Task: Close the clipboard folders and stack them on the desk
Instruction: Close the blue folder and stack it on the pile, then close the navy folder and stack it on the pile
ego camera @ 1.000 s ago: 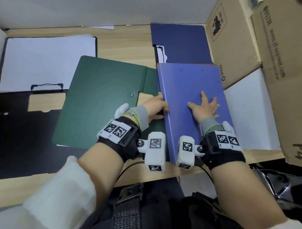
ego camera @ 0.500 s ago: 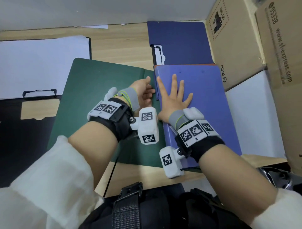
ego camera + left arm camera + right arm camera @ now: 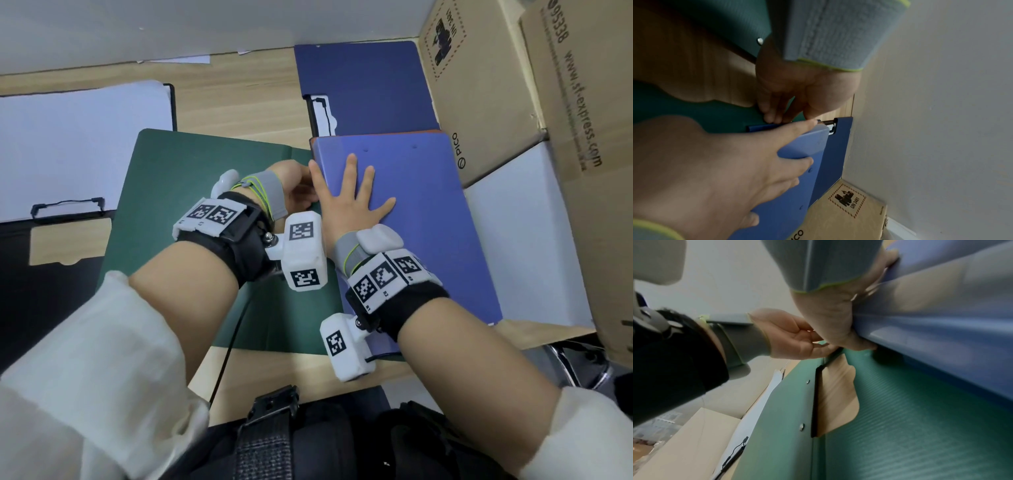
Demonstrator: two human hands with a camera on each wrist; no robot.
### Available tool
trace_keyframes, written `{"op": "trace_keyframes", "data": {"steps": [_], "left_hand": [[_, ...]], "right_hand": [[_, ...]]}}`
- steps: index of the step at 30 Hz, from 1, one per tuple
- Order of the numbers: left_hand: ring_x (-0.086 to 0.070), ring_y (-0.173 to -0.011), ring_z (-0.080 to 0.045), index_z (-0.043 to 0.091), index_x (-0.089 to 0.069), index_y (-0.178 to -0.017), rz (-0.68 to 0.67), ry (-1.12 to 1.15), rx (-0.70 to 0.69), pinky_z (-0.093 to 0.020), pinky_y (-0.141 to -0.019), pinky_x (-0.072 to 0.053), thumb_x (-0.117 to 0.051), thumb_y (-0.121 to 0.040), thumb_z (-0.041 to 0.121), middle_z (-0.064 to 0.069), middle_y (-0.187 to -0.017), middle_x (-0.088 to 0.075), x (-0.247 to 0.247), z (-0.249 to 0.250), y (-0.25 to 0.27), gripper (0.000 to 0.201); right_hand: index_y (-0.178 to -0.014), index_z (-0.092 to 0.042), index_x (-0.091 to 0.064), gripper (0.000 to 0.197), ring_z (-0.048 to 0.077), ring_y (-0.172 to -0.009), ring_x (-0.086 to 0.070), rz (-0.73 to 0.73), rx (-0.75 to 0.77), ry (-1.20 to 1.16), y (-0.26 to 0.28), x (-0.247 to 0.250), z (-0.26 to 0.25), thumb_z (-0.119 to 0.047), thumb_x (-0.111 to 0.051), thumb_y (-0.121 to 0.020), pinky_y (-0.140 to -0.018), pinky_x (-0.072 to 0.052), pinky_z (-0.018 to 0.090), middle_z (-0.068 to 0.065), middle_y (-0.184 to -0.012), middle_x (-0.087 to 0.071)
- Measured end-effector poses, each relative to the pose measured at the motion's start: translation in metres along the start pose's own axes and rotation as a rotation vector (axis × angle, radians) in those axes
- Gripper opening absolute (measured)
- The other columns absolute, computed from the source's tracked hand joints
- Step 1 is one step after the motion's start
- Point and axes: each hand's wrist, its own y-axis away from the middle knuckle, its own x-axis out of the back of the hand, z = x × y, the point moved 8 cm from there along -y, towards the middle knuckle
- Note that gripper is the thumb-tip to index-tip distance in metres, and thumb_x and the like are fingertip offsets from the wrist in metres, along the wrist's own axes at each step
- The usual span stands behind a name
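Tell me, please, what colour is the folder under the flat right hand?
Light blue folder, under the right hand; clearest in the head view.

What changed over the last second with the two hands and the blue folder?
The right hand slid left across the closed blue folder to its spine edge, still pressing flat with fingers spread. The left hand stayed at that edge. Green folder, dark blue folder and boxes stayed put.

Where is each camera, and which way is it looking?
Head: above, looking down at the desk; both forearms, left hand and right hand show.
Left wrist: along the left hand toward the wall; both hands show.
Right wrist: low, across the green folder; both hands show.
Shared: all see the blue folder.
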Motion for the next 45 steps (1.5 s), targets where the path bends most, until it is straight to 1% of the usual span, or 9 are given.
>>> {"op": "trace_keyframes", "data": {"steps": [15,18,23,27,33,37,41,43,45], "left_hand": [[-0.057,-0.037,-0.010,0.010,-0.044,-0.065,-0.062,-0.020,-0.081,-0.020,-0.047,-0.051,-0.038,-0.097,0.002,0.003,-0.032,-0.053,-0.019,0.005,-0.003,0.034],[-0.059,-0.047,-0.012,0.010,-0.044,-0.065,-0.039,-0.077,-0.198,-0.018,-0.044,-0.053,-0.047,-0.092,-0.002,-0.005,-0.054,-0.055,-0.015,0.010,0.001,0.030],[-0.048,-0.064,-0.016,0.017,-0.037,-0.067,0.182,-0.119,-0.348,-0.019,-0.041,-0.050,-0.042,-0.094,0.008,-0.005,-0.070,-0.046,0.052,0.003,0.020,0.030],[-0.047,-0.084,-0.020,0.019,-0.042,-0.068,0.440,-0.073,-0.391,-0.040,-0.076,-0.047,-0.043,-0.087,0.020,-0.001,-0.071,-0.046,0.135,-0.031,0.043,0.019],[-0.044,-0.076,-0.018,0.019,-0.046,-0.070,0.714,-0.048,-0.479,-0.014,-0.065,-0.039,-0.037,-0.097,0.042,-0.004,-0.079,-0.048,0.204,-0.068,0.096,0.037],[-0.047,-0.075,-0.018,0.026,-0.054,-0.065,0.716,0.013,-0.461,-0.022,-0.072,-0.043,-0.037,-0.090,0.056,-0.006,-0.076,-0.049,0.242,-0.084,0.117,0.043],[-0.063,-0.076,-0.010,0.024,-0.063,-0.084,0.534,0.268,-0.561,-0.026,-0.072,-0.051,-0.038,-0.098,0.040,0.004,-0.086,-0.067,0.240,-0.089,0.129,0.033],[-0.069,-0.071,-0.001,0.023,-0.064,-0.092,0.361,0.299,-0.554,-0.018,-0.068,-0.055,-0.035,-0.100,0.031,0.012,-0.081,-0.074,0.222,-0.086,0.127,0.031],[-0.068,-0.070,-0.004,0.022,-0.064,-0.092,0.218,0.258,-0.492,-0.019,-0.066,-0.054,-0.037,-0.099,0.027,0.012,-0.075,-0.074,0.205,-0.086,0.121,0.027]], "right_hand": [[-0.139,-0.053,0.019,0.105,0.035,-0.146,0.017,-0.087,0.069,-0.119,0.008,0.041,0.014,-0.011,-0.058,-0.081,-0.102,-0.014,0.073,-0.002,-0.156,0.028],[-0.140,-0.052,0.019,0.107,0.033,-0.146,0.018,-0.110,0.066,-0.131,0.010,0.044,0.016,-0.003,-0.052,-0.077,-0.104,-0.013,0.072,-0.004,-0.156,0.027],[-0.140,-0.051,0.020,0.111,0.032,-0.146,0.020,-0.152,0.072,-0.108,0.012,0.035,0.013,0.001,-0.052,-0.074,-0.106,-0.012,0.072,-0.005,-0.156,0.029],[-0.141,-0.051,0.017,0.112,0.031,-0.145,0.023,-0.185,0.047,-0.057,0.016,0.017,0.004,0.001,-0.055,-0.073,-0.107,-0.010,0.070,-0.005,-0.155,0.033],[-0.148,-0.034,-0.016,0.073,0.028,-0.145,0.024,-0.213,-0.050,-0.182,0.020,0.006,-0.016,-0.019,-0.051,-0.087,-0.116,0.003,0.055,0.006,-0.156,0.030],[-0.144,-0.019,-0.033,0.055,0.025,-0.149,0.007,-0.115,-0.048,-0.538,0.019,0.025,-0.040,-0.041,-0.040,-0.095,-0.120,-0.002,0.040,0.012,-0.161,0.005],[-0.128,-0.014,-0.051,0.038,0.025,-0.122,-0.055,-0.041,-0.034,-1.066,0.022,0.051,-0.060,-0.026,-0.050,-0.093,-0.099,-0.043,0.029,0.005,-0.126,-0.059],[-0.093,-0.015,-0.057,0.009,0.025,-0.089,-0.064,0.073,-0.124,-1.213,0.020,0.064,-0.048,-0.023,-0.053,-0.091,-0.087,-0.053,0.027,0.001,-0.089,-0.062],[-0.063,-0.014,-0.039,0.035,0.016,-0.055,-0.041,0.170,-0.191,-1.168,0.023,0.076,-0.028,-0.026,-0.047,-0.095,-0.049,-0.040,0.006,0.001,-0.061,-0.040]]}}
